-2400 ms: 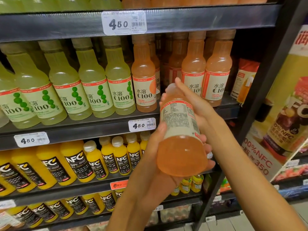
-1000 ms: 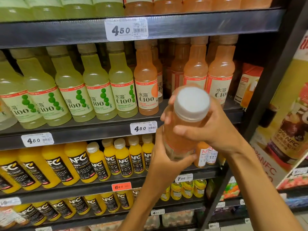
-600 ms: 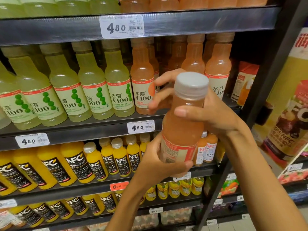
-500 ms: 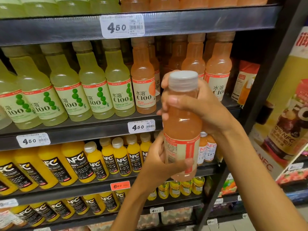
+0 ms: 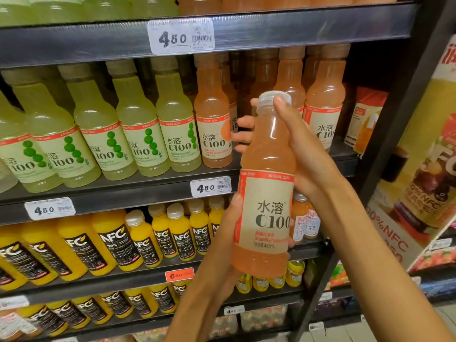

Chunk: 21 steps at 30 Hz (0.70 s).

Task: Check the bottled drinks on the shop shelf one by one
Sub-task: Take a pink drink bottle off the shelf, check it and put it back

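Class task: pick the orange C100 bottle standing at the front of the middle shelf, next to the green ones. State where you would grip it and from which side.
Grip the front orange bottle around its labelled body, coming straight from the open shelf front. It stands upright; a green bottle crowds its left, more bottles stand behind, and the upper shelf sits close over its cap.

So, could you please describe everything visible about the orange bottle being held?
The orange bottle is clear plastic, full of cloudy pale-orange drink, with a whitish cap and a cream, red-edged label reading C100 facing the camera. It is held nearly upright before the shelf; the left hand cups its lower side, the right hand grips neck and cap.
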Available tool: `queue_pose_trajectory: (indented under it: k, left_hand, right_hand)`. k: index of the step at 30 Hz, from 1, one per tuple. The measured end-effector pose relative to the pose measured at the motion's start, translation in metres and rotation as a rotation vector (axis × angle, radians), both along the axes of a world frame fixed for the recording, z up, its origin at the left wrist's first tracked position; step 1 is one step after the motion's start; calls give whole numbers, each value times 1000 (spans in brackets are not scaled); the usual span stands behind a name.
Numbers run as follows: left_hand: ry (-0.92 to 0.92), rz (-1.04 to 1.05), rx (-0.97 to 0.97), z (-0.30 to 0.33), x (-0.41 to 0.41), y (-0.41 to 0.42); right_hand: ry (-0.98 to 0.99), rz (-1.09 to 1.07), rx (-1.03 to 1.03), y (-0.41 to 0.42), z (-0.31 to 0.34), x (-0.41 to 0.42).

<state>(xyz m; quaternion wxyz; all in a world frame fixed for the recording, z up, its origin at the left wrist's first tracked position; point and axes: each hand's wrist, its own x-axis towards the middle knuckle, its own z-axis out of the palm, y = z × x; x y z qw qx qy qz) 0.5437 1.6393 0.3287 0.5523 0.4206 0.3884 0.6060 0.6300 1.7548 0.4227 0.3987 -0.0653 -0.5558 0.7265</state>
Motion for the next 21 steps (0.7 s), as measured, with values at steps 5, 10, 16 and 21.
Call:
queue_pose_trajectory:
  k: [5,10,16,21]
  left_hand:
    - [109,134,-23,-2,-5,1]
    - [246,164,18,7,-8,0]
    - [-57,45,-52,12,1,0]
    - [-295,-111,-25,14,8,-5]
  right_hand:
    - [23,5,11,-3,4,2]
    - [-81,-188,17,5,8,1]
    - [-117,-87,-138,14,5,-5]
    - [-92,-28,-299,17,-3,-10]
